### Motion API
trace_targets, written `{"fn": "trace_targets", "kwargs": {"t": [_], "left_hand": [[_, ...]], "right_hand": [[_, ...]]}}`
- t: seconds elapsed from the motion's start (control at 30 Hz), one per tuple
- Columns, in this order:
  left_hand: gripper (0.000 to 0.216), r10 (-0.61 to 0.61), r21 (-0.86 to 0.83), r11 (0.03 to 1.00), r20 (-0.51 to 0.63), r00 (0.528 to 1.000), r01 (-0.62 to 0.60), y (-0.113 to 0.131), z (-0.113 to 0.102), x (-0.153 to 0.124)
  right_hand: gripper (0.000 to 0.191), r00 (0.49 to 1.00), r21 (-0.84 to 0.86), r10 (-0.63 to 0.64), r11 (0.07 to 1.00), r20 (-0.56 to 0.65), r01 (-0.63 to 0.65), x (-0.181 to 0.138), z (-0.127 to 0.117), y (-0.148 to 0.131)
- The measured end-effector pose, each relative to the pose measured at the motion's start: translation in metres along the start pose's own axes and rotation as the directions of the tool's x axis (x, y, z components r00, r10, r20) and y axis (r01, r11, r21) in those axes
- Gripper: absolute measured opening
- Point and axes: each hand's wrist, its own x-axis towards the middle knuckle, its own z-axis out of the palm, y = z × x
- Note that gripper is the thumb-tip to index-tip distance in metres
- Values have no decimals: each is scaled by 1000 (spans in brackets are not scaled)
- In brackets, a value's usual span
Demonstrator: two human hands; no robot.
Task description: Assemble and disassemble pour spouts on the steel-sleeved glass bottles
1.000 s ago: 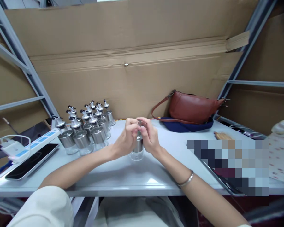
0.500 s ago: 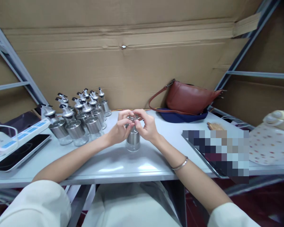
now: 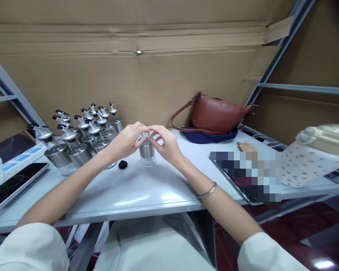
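- Your left hand point(image 3: 129, 138) and right hand point(image 3: 165, 145): fingertips grasping the upright bottle point(image 3: 147, 151) near its top.
- Black cap point(image 3: 122, 164): beside the bottle, between the table's point(image 3: 169, 182) front and back edges.

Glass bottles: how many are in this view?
12 visible: one bottle between the left hand and right hand, and 11 pourer-topped bottles clustered at the left of the table. Others may be hidden there.

Black cap point(image 3: 122, 164) now visible on table point(image 3: 169, 180) (unseen earlier), near bottle point(image 3: 147, 152).
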Motion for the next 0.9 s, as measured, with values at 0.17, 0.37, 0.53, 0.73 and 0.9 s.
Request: {"fn": "trace_targets", "kwargs": {"t": [0.17, 0.37, 0.53, 0.73, 0.9], "left_hand": [[26, -157, 199, 971, 105, 982, 134, 10, -29, 1], [18, -430, 394, 893, 595, 679, 220, 37, -53, -13], [27, -499, 451, 867, 771, 397, 213, 39, -37, -16], [27, -417, 355, 905, 848, 328, 232, 25, -16, -18], [33, -381, 336, 924, 848, 368, 182, 29, -13, -20]], "right_hand": [[36, 997, -49, 14, 999, 72, -10, 1, -1, -2], [41, 994, -50, 19, 999, 106, -14, 1, -2, -1], [45, 989, -5, 15, 1000, 145, -14, 0, -3, -1], [53, 979, 22, -4, 1000, 202, 0, -2, 1, 1], [19, 976, -26, -33, 999, 214, 39, -1, 1, 2]]}}
